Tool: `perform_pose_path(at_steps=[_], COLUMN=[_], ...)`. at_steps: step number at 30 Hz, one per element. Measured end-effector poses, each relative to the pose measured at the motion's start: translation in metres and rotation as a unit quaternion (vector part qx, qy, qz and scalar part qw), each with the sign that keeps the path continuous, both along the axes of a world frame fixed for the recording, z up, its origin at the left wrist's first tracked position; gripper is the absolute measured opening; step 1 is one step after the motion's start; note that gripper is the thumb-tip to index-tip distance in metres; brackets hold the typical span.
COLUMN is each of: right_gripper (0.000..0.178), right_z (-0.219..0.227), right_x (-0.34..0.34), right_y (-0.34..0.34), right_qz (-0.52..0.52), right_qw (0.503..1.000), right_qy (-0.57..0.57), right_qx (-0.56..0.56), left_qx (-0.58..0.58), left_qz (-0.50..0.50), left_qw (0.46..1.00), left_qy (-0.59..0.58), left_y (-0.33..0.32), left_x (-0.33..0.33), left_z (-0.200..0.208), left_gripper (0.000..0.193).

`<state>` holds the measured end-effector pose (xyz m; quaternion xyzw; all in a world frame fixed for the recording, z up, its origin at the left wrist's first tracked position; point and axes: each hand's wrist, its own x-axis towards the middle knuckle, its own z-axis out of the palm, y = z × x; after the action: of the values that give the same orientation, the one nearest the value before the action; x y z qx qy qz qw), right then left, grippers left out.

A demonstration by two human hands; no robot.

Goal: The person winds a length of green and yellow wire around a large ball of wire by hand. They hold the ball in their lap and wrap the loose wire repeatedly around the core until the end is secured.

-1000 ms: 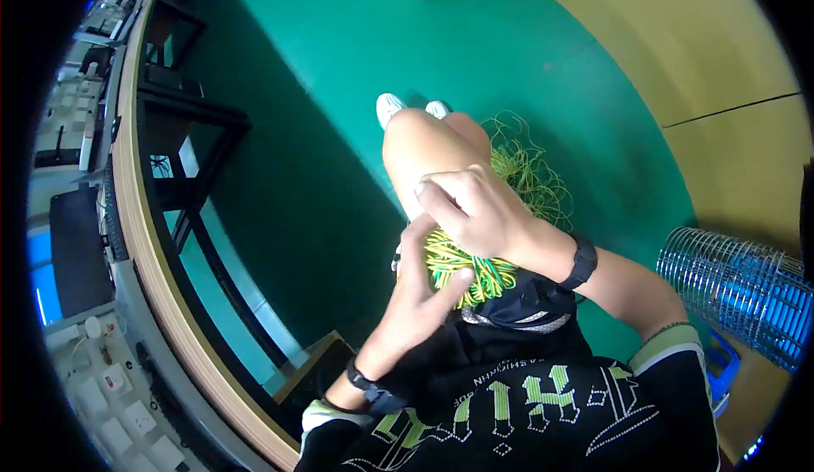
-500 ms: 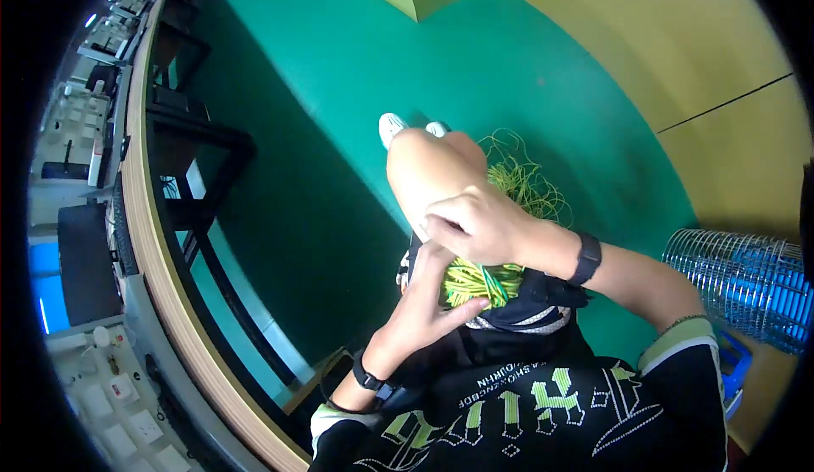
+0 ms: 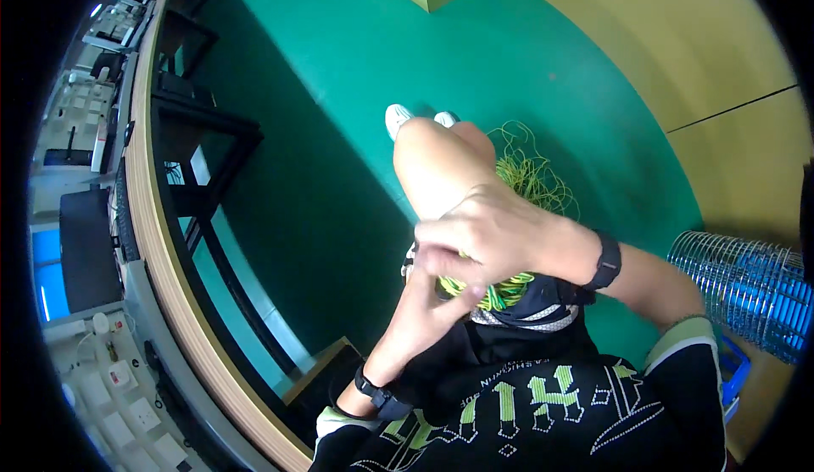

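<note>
Over my lap lies a bundle of yellow-green wire (image 3: pixel 509 292), wound into a thick hank. My left hand (image 3: pixel 415 311) is curled around its left side, the thumb along the near edge. Directly above the bundle is my right hand (image 3: pixel 483 233), its fingers bent and pressed together, partly covering the wire and the left fingertips. A speck of yellow shows below the right fingers, but what they pinch is hidden. More of the same wire (image 3: pixel 536 182) hangs in a loose tangle beyond my right wrist, beside my knee.
A long wood-edged workbench (image 3: pixel 161 243) with devices on top runs along the left, on black metal legs (image 3: pixel 212 167). On the right stand a wire-mesh basket (image 3: pixel 738 277) holding blue things and a yellow wall panel (image 3: pixel 704 56). The floor (image 3: pixel 365 56) is green.
My right hand has come down and toward me, over the bundle, hiding more of it. My left hand still holds the bundle. The whole view has shifted slightly.
</note>
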<state>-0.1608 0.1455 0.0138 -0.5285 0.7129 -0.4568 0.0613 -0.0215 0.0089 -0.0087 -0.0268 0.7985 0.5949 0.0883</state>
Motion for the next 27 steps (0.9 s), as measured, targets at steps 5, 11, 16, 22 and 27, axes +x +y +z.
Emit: perform_pose_path(at_steps=[5, 11, 16, 22, 27], right_gripper=[0.025, 0.022, 0.03, 0.028, 0.018], right_z=[0.018, -0.007, -0.045, -0.045, -0.049], right_x=[-0.028, -0.05, -0.014, 0.015, 0.036], right_y=[0.01, 0.02, 0.018, 0.02, 0.026], right_qz=[0.07, -0.014, -0.056, -0.11, -0.147], right_qw=[0.991, 0.998, 0.989, 0.989, 0.986], right_qy=[0.118, 0.058, -0.108, -0.056, -0.02], right_qx=[-0.001, -0.03, 0.084, 0.087, 0.071], left_qx=[0.017, -0.002, 0.001, 0.046, 0.063], left_qz=[-0.057, -0.229, -0.21, -0.149, -0.108], left_qw=[0.998, 0.97, 0.975, 0.987, 0.986], left_qy=[-0.023, 0.082, 0.076, -0.039, -0.11], left_y=[-0.016, -0.009, -0.021, -0.029, -0.014], left_x=[-0.03, -0.041, -0.013, 0.007, 0.025], left_z=[0.024, 0.022, -0.013, -0.026, -0.018], left_gripper=[0.074, 0.086, 0.092, 0.063, 0.074])
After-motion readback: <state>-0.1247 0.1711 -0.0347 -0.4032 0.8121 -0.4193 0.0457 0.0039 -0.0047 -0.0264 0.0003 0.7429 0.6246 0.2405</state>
